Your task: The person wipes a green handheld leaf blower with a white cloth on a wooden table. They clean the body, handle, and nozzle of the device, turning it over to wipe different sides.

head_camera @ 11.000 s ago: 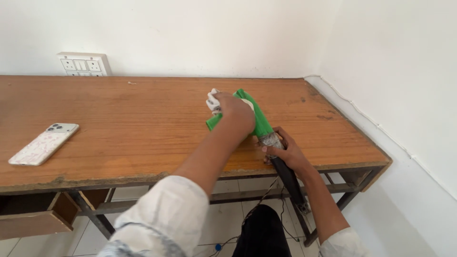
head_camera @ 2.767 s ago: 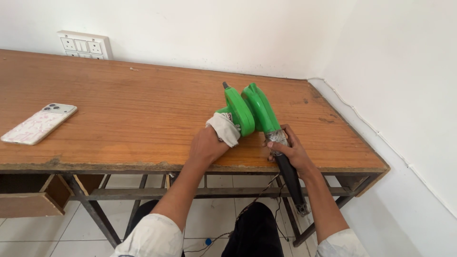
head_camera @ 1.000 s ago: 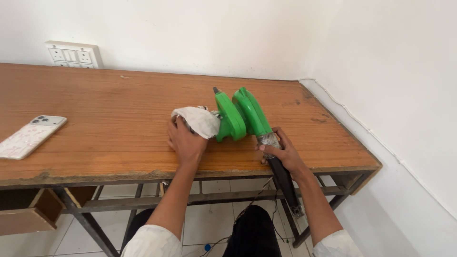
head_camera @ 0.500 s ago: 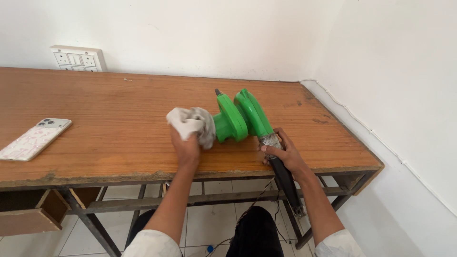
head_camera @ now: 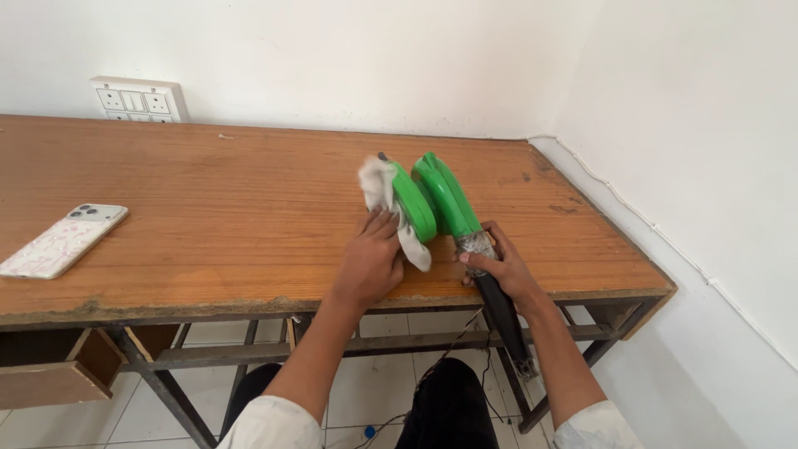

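Blower (head_camera: 436, 199): glossy green plastic housing, matt black handle; rag (head_camera: 391, 199): soft whitish cloth, crumpled; table (head_camera: 208, 208): worn orange wood-grain top, chipped front edge, dull metal frame; phone (head_camera: 62, 241): smooth patterned case.

Right hand (head_camera: 499, 268) covers the neck of the green blower (head_camera: 432, 199); white cloth (head_camera: 391, 208) masks its near face. Tabletop (head_camera: 208, 208) cut off at left edge.

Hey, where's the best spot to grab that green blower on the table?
Grip the green blower by its black handle, coming from the near table edge: it's slim and juts past the edge, where the right hand holds its neck.
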